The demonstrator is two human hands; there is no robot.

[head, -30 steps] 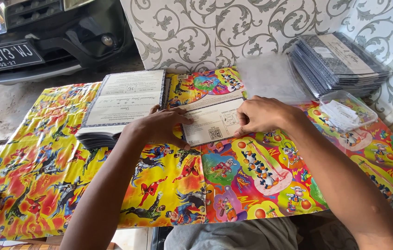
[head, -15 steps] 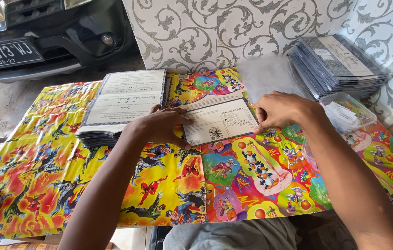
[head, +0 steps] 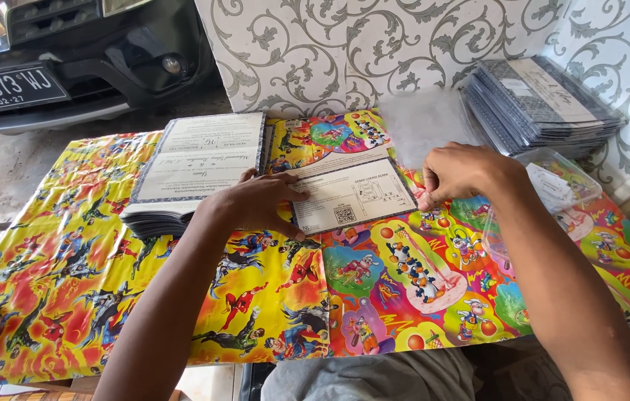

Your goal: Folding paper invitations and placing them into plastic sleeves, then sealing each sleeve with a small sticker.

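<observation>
A flat rectangular card [head: 350,194], cream-white with a dark patterned border, lies face up on the bench [head: 70,297], turned slightly so its long edges slant. Fine print, a small line diagram and a square code mark cover its face. Its left edge sits under fingertips, its right edge near pinched fingers. Just left of it rests a thick stack of like cards [head: 196,160].

Cartoon-covered table [head: 70,297] carries card [head: 352,194], card stacks [head: 196,160].
</observation>
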